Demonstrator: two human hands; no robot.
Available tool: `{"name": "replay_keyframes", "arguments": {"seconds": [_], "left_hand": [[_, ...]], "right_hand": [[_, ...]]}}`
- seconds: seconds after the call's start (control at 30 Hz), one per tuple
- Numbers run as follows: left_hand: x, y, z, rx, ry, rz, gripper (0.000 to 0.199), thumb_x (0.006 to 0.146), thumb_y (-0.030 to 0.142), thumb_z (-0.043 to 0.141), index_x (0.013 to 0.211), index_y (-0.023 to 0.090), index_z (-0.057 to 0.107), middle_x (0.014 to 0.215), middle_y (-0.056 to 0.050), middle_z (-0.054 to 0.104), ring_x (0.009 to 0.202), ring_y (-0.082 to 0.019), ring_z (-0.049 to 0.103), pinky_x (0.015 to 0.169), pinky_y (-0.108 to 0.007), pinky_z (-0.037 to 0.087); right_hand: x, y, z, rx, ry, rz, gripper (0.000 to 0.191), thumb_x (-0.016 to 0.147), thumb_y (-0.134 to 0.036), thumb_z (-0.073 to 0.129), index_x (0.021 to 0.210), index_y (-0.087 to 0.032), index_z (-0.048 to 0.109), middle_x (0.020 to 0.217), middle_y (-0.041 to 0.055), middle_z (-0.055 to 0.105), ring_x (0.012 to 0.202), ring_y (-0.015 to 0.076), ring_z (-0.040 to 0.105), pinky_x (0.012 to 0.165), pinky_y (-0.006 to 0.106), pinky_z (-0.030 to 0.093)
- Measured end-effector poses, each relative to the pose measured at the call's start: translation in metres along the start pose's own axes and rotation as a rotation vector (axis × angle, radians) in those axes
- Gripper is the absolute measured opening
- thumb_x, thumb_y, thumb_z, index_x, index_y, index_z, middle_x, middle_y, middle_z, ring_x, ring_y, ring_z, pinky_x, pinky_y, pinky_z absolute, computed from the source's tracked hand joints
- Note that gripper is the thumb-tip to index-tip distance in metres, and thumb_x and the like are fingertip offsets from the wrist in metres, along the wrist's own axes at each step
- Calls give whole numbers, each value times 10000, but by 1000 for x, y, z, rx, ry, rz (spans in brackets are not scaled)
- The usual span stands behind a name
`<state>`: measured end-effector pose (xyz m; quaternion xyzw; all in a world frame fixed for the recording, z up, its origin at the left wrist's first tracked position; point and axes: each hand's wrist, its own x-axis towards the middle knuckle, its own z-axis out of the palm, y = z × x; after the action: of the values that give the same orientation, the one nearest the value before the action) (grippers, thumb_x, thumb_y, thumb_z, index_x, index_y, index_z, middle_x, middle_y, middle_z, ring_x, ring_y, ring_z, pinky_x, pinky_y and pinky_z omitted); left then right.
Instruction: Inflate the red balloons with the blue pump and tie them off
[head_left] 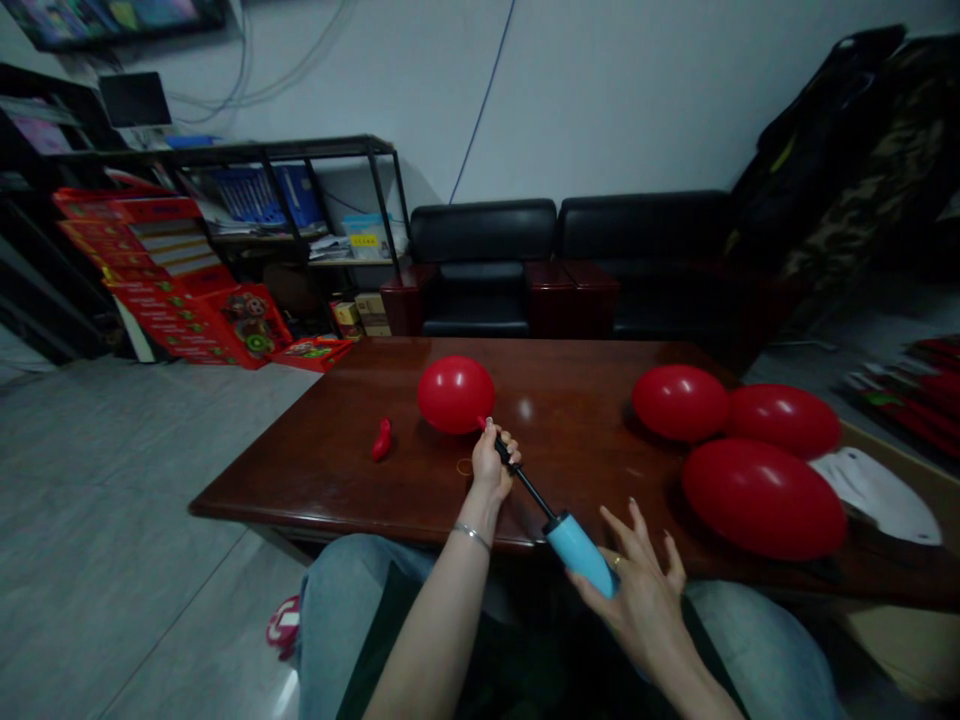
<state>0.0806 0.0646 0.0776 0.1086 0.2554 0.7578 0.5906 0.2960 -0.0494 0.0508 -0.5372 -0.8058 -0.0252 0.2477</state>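
My left hand point(495, 460) is closed around the black nozzle end of a blue hand balloon pump point(576, 548), pinching the neck of an inflated red balloon point(456, 394) there. The balloon rests at the table's middle. A black rod runs from the nozzle to the blue barrel. On the barrel's near end lies my right hand point(645, 590), its thumb and palm against it while several fingers stretch out loosely. Left of the balloon is a limp, uninflated red balloon point(382, 440). A thin yellowish loop point(465, 467) lies close to my left hand.
Three inflated red balloons point(763, 497) sit at the right of the brown table point(337, 490), beside a white flat piece point(877, 492). Black sofas point(484, 240) stand behind it. Red boxes point(180, 290) are stacked at the left by a metal shelf point(322, 150).
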Motion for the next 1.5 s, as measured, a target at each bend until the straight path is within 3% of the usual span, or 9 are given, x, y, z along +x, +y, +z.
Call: {"name": "replay_keyframes", "arguments": {"seconds": [0.17, 0.5, 0.7, 0.97, 1.07, 1.33, 1.5], "left_hand": [[-6, -4, -1, -22, -18, 19, 315, 832, 368, 716, 817, 190, 456, 628, 60, 425, 458, -45, 367, 405, -150, 251], [-15, -14, 9, 35, -58, -4, 366, 805, 443, 739, 842, 183, 483, 641, 53, 453, 483, -57, 399, 428, -171, 295], [-12, -13, 1, 36, 3, -31, 347, 813, 416, 737, 840, 185, 480, 615, 63, 432, 454, -52, 370, 406, -168, 258], [-12, -12, 0, -29, 11, -41, 267, 887, 376, 657, 837, 180, 482, 618, 54, 425, 454, -52, 366, 394, -155, 246], [-15, -13, 0, -55, 12, -32, 273, 892, 382, 653, 832, 179, 481, 633, 51, 431, 464, -50, 371, 398, -153, 265], [-21, -19, 8, 0, -27, -17, 372, 815, 466, 729, 835, 181, 492, 639, 52, 447, 488, -56, 402, 425, -168, 308], [-16, -16, 3, 20, 8, -3, 366, 808, 446, 739, 840, 181, 489, 621, 60, 437, 462, -52, 379, 406, -169, 266]], "right_hand": [[-11, 8, -6, -39, 7, 3, 286, 777, -498, 608, 836, -259, 754, 1407, 75, 560, 1432, 365, 317, 1122, 636, 162], [63, -20, 13, 75, -40, 6, 309, 808, -484, 605, 814, -213, 752, 1451, 84, 521, 1453, 365, 270, 1138, 639, 105], [36, -14, 23, 78, -56, 38, 315, 790, -515, 618, 816, -237, 763, 1441, 89, 530, 1451, 378, 269, 1125, 662, 110], [-16, 6, 0, -38, -25, 30, 313, 794, -528, 597, 878, -275, 761, 1418, 63, 550, 1438, 363, 306, 1127, 634, 147], [-10, 7, -1, -43, -16, 20, 313, 789, -525, 602, 836, -258, 757, 1408, 67, 559, 1433, 364, 316, 1130, 623, 147], [53, -16, 11, 66, -18, 0, 318, 810, -487, 595, 781, -210, 749, 1437, 95, 533, 1453, 364, 270, 1142, 626, 97], [43, -22, 13, 77, -25, 34, 323, 824, -491, 570, 833, -226, 757, 1422, 88, 546, 1443, 358, 286, 1134, 632, 114]]}}
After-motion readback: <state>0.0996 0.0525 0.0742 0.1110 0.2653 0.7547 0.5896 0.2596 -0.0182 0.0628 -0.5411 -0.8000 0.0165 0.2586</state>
